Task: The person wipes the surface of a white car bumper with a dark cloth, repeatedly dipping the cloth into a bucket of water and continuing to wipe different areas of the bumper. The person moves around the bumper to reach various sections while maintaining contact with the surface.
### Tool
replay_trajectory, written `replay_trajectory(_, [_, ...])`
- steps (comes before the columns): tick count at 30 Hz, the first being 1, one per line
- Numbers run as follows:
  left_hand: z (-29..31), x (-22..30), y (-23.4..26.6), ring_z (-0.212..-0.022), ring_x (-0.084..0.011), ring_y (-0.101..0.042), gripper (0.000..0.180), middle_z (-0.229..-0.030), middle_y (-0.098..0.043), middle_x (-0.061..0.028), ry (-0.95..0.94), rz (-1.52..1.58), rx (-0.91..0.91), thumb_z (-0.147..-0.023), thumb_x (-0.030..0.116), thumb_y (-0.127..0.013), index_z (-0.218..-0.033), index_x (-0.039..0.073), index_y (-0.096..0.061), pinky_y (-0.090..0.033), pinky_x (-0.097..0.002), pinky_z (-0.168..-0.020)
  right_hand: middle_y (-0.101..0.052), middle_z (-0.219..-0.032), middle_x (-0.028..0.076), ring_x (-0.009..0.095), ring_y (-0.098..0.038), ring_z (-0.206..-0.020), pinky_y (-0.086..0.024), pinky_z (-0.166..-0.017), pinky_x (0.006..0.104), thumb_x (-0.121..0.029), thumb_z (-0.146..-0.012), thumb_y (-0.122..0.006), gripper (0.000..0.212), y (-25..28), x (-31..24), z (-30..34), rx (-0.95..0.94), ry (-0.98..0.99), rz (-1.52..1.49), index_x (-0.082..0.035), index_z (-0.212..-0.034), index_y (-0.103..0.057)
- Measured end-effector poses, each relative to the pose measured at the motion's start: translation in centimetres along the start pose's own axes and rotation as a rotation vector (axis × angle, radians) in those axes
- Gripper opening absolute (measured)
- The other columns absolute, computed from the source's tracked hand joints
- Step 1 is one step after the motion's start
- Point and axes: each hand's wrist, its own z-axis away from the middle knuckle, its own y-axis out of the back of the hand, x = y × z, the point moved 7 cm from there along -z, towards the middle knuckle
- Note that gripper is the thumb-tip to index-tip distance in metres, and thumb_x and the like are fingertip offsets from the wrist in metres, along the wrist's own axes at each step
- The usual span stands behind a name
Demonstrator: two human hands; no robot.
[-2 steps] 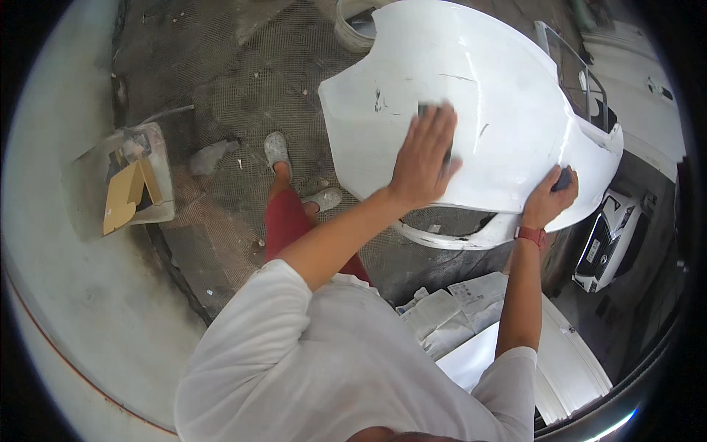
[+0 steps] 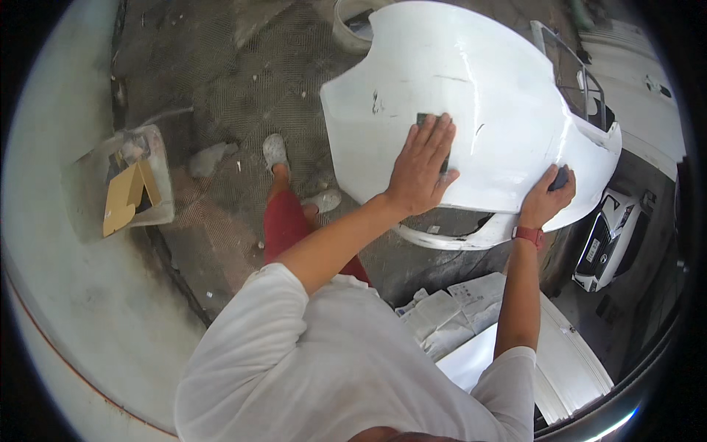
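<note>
Presently, both hands on a curved white panel (image 2: 508, 103), which lies in front of the person, to the upper right of centre. Left hand (image 2: 420, 169): laid flat, fingers extended and side by side, thumb apart from them; palm and fingers cover a dark rectangular pad (image 2: 422, 118) set against the panel's face. One corner of the pad shows past the fingertips, another part between fingers and thumb. Right hand (image 2: 546, 197): fingers and thumb closed around a dark block (image 2: 560, 179), near the panel's right-hand end; whether the block's underside touches the surface cannot be told. Red wristwatch (image 2: 528, 235) on the right wrist. Panel surface: black scuff marks (image 2: 376, 103) left of the pad, thin dark scratches above and to its right; an opening close to the near edge. Surroundings: pale bucket (image 2: 343, 35) at the panel's far left corner; metal frame (image 2: 587, 92) beside its far right side; white car (image 2: 605, 247) farther right. Paper sheets (image 2: 434, 313) below the panel, near the person's right arm. At left, a folded brown cardboard piece (image 2: 120, 195) sits in a pale tub (image 2: 168, 184). Grey clogs (image 2: 275, 152) on the patterned floor (image 2: 228, 110).
</note>
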Motion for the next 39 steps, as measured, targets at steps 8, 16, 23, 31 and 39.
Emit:
replay_trajectory(8, [-11.2,-3.0,3.5,-0.163,-0.0465,-0.027,0.078,-0.177,-0.026,-0.027,0.019,-0.132,0.211,-0.108,0.033,-0.059,-0.168,-0.005,-0.029,-0.021,-0.0584,-0.133,-0.064,-0.139,0.024,0.042,-0.059,-0.131,-0.044,-0.113,0.0538,-0.035,-0.104,-0.07,0.046,-1.0,-1.9,-1.5,0.077,0.058,-0.028,0.002,-0.132,-0.067])
replay_trajectory(16, [-6.4,1.7,1.5,-0.163,-0.0412,-0.029,0.081,-0.177,-0.03,-0.02,-0.169,-0.223,0.033,-0.105,0.039,-0.061,-0.171,0.004,-0.029,-0.021,-0.0601,-0.133,-0.061,-0.144,0.026,0.045,-0.057,-0.134,-0.044,-0.115,0.056,-0.038,-0.103,-0.07,0.048,-0.3,-1.4,-1.2,0.105,0.047,-0.02,-0.001,-0.133,-0.067])
replay_trajectory(23, [-2.5,5.3,-1.9,-0.164,-0.0412,-0.026,0.073,-0.178,-0.028,-0.0213,-0.213,-0.245,-0.13,-0.107,0.031,-0.057,-0.168,-0.001,-0.034,-0.022,-0.0598,-0.132,-0.062,-0.144,0.025,0.045,-0.057,-0.134,-0.045,-0.113,0.0572,-0.04,-0.1,-0.073,0.047,-0.4,0.2,-1.1,0.118,0.059,-0.008,-0.003,-0.13,-0.068])
replay_trajectory(31, [-14.3,6.9,-1.1,-0.16,-0.0357,-0.036,0.069,-0.173,-0.039,-0.0178,-0.363,-0.426,0.078,-0.108,0.034,-0.058,-0.166,0.002,-0.039,-0.027,-0.0517,-0.133,-0.059,-0.151,0.021,0.044,-0.051,-0.143,-0.038,-0.119,0.0612,-0.033,-0.104,-0.067,0.043,-0.8,-1.6,-1.7,0.15,0.055,-0.044,-0.007,-0.139,-0.066])
replay_trajectory(39, [-2.1,12.0,-6.8,-0.161,-0.0316,-0.037,0.072,-0.172,-0.043,-0.0101,-0.59,-0.287,-0.436,-0.101,0.031,-0.066,-0.166,0.008,-0.042,-0.028,-0.0515,-0.132,-0.071,-0.136,0.015,0.036,-0.063,-0.13,-0.045,-0.115,0.051,-0.003,-0.095,-0.065,0.046,0.1,0.6,-0.9,0.145,0.046,-0.343,-0.011,-0.139,-0.069])
